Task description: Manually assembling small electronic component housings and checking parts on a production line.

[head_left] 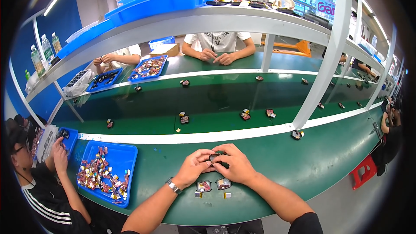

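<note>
My left hand (194, 167) and my right hand (236, 165) meet over the green bench, closed around a small black plastic housing (213, 157). The fingers of both hands hide much of it. Just below my hands lie two open housings with small circuit boards inside, a left one (203, 186) and a right one (223, 184). A small silver battery with a yellowish end hangs out toward me from each: a left battery (198, 195) and a right battery (227, 195). A metal-band watch is on my left wrist.
Left of my arm sits a blue tray (133, 164) heaped with circuit boards and batteries. A co-worker (43, 182) sits at far left. Beyond a white rail, a dark green conveyor (216, 97) carries several housings. A shelf post (323, 56) rises at right; a red stool (364, 172) stands below.
</note>
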The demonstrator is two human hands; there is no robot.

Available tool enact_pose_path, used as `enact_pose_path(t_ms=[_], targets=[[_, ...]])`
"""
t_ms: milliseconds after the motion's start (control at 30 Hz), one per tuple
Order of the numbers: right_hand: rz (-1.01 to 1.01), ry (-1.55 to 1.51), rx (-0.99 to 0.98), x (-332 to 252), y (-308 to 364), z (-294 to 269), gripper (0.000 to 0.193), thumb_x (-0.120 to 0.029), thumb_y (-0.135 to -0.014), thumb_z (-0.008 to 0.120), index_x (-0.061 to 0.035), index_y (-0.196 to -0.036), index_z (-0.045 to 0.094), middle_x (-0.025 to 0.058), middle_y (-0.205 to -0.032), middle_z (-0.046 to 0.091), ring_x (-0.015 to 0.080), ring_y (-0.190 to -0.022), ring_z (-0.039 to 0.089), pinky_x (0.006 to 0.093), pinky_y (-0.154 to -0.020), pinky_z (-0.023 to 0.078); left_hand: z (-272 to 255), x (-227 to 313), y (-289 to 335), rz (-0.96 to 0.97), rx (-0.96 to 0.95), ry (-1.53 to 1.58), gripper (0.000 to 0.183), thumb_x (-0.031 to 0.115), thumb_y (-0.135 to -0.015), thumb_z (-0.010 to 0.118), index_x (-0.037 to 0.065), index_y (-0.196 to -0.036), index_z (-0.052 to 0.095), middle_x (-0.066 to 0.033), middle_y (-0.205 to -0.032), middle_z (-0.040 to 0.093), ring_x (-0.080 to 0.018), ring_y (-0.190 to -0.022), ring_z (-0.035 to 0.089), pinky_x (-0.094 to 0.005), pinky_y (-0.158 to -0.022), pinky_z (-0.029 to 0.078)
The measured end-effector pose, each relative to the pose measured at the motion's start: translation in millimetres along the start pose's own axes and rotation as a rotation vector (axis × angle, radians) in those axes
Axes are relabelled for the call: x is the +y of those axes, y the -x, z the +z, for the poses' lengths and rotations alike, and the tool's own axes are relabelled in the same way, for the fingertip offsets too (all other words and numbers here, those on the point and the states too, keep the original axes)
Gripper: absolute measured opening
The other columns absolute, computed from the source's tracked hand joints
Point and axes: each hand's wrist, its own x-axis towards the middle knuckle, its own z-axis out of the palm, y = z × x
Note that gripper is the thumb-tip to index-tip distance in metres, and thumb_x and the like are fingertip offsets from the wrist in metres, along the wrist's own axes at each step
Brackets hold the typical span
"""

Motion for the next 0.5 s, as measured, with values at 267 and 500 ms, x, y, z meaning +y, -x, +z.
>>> enact_pose_path(t_ms=[267,500], targets=[[0.046,-0.041,0.072,0.6,1.4,6.2,0.009,-0.008,-0.077,0.072,-0.0061,-0.085,0.07,0.0077,-0.116,0.063,0.0287,-0.111,0.057,0.038,-0.091,0.049,0.5,-0.1,0.1,0.009,0.009,0.04,0.03,-0.002,-0.097,0.051,0.002,-0.127,0.049,-0.0123,-0.125,0.059,-0.0197,-0.114,0.061,-0.0351,-0.097,0.054],[0.027,-0.125,0.031,1.8,0.9,1.1,0.011,-0.011,-0.079,0.071,-0.0076,-0.089,0.071,0.0076,-0.117,0.063,0.0276,-0.113,0.056,0.0371,-0.092,0.048,2.6,-2.7,-0.1,0.016,0.054,-0.026,0.026,0.002,-0.098,0.053,0.002,-0.124,0.051,-0.011,-0.12,0.061,-0.0184,-0.109,0.063,-0.0343,-0.093,0.057]])
